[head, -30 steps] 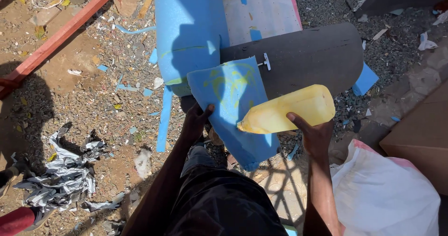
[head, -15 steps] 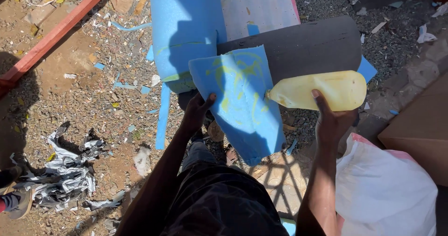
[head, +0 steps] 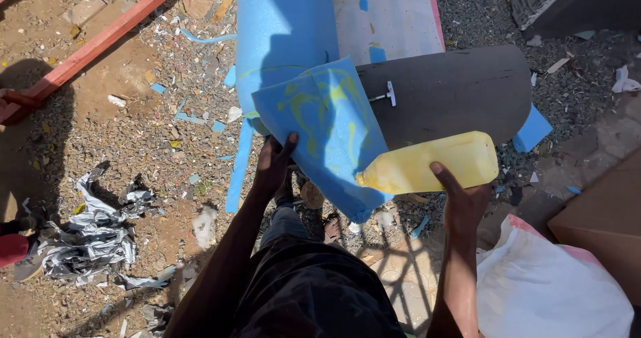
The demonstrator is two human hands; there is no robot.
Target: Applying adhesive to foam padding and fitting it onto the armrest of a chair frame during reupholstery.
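My left hand grips the lower left edge of a blue foam sheet piece streaked with yellow glue. My right hand holds a yellow plastic bottle lying sideways, its mouth touching the blue sheet's lower right part. Behind the sheet lie a dark grey panel and a larger blue foam sheet.
Gravel ground strewn with blue foam scraps and crumpled silver foil. A red metal bar runs at upper left. A white sack and a brown cardboard box sit at lower right. A small white tool rests on the grey panel.
The bottle swung away to the right, then came back left and down, its mouth now on the blue sheet. My left hand kept hold of the sheet.
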